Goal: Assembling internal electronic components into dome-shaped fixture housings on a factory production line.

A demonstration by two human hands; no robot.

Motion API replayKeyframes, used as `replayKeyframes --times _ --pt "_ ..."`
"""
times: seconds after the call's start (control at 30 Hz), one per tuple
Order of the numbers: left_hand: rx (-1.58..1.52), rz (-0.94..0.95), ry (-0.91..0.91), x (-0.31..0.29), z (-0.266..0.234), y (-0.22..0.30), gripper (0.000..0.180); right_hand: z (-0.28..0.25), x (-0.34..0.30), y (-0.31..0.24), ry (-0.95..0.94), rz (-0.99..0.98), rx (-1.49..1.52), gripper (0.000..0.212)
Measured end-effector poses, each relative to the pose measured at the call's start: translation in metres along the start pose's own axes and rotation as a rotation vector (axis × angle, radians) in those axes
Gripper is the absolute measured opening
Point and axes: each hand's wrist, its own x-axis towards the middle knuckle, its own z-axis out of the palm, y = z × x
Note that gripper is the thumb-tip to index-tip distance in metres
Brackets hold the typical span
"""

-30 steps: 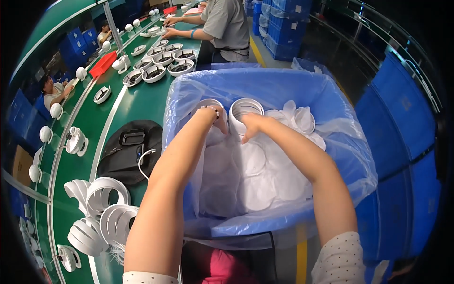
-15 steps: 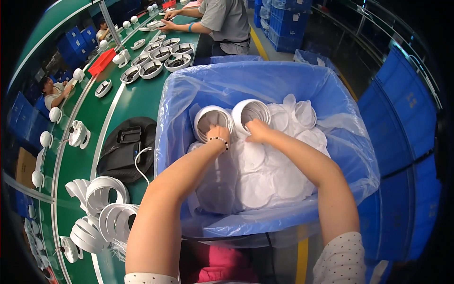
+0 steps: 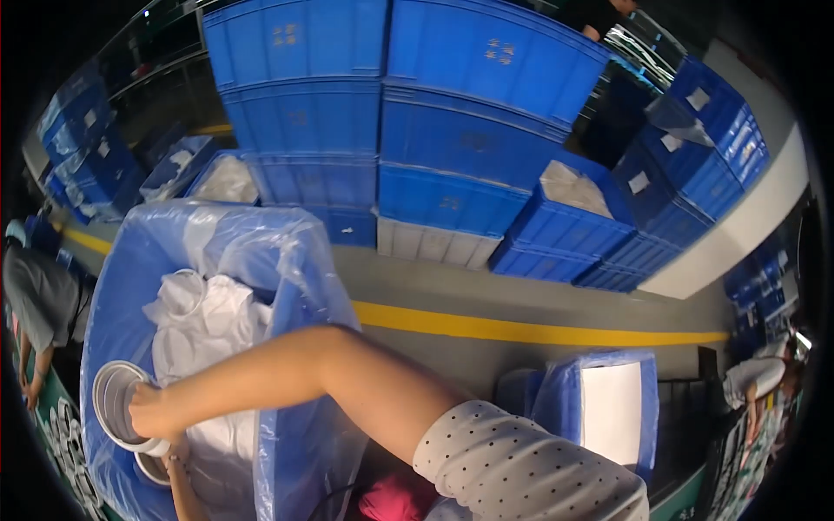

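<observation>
2 columns of stacked crates, mostly blue, beyond; 1 blue bin, clear-lined; white pieces heaped inside; nested white rings at bin's left end, rim pinched in right hand; 1 more white ring close beside; left hand mostly hidden, grip cannot be told.

Tall stacks of blue crates stand across the way, a pale grey crate at one's foot; a yellow stripe crosses the grey floor; a plastic-wrapped blue bin shows a white panel; a grey-shirted co-worker is over left, a light-sleeved person far right.
</observation>
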Motion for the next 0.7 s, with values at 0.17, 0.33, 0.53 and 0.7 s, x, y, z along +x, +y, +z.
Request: replayKeyframes --times 0.17,0.33,0.53,0.7 --pt "-0.078 0.003 0.031 -0.001 -0.015 0.036 0.041 0.004 -0.012 0.017 0.219 0.138 0.064 0.030" --pt "-0.144 -0.108 0.083 0.027 -0.084 0.021 0.034 0.009 0.006 0.026 0.178 0.174 0.058 0.031" --pt "-0.165 -0.325 0.089 -0.096 -0.219 0.054 0.027 0.005 -0.021 0.034 0.129 0.230 0.153 0.024" --pt "-0.083 -0.281 0.066 -0.093 -0.179 0.063 0.025 -0.014 -0.031 0.026 0.113 0.241 0.119 0.024"
